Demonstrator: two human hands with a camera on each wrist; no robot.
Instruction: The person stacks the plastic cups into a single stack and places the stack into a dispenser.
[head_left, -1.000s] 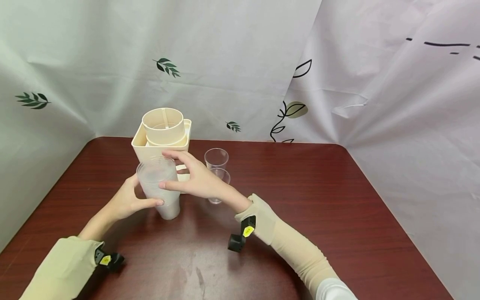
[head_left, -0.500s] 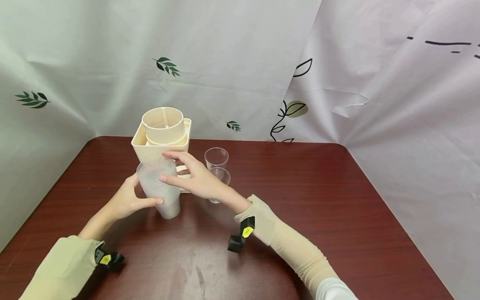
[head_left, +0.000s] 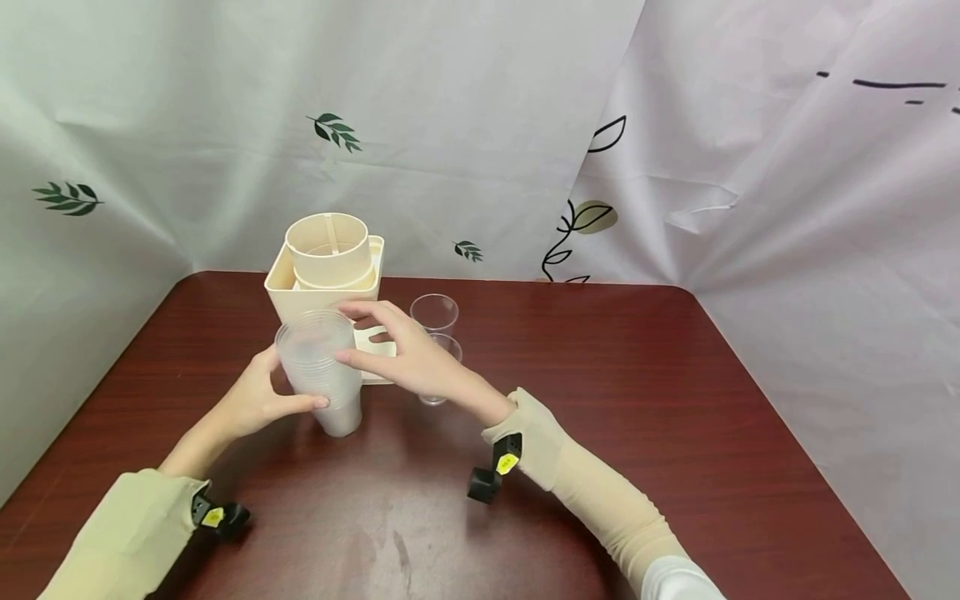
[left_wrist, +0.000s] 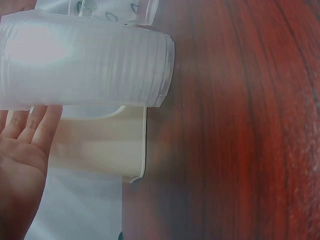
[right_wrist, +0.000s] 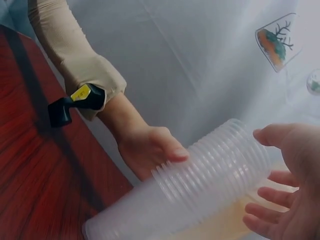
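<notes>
A tall stack of clear plastic cups (head_left: pixel 321 367) is held in my left hand (head_left: pixel 255 402), thumb across its near side and the other fingers behind it. Ribbed rims of several nested cups show in the right wrist view. At the stack's upper right, my right hand (head_left: pixel 408 358) has its fingers loosely bent and spread. Its thumb lies close to the rims; I cannot tell whether it touches them. The other right fingers stand apart from the stack in the right wrist view, holding nothing.
Behind the stack stands a cream box-shaped holder (head_left: pixel 322 297) with a round tube (head_left: pixel 333 268) on top. Right of it are two clear cups, a far one (head_left: pixel 434 313) and a nearer one (head_left: pixel 448 344). A pale printed curtain (head_left: pixel 450 150) hangs behind the dark red table (head_left: pixel 585 367).
My right hand has shifted slightly to the right, away from the stack's rims. The left hand and the stack stay almost where they were.
</notes>
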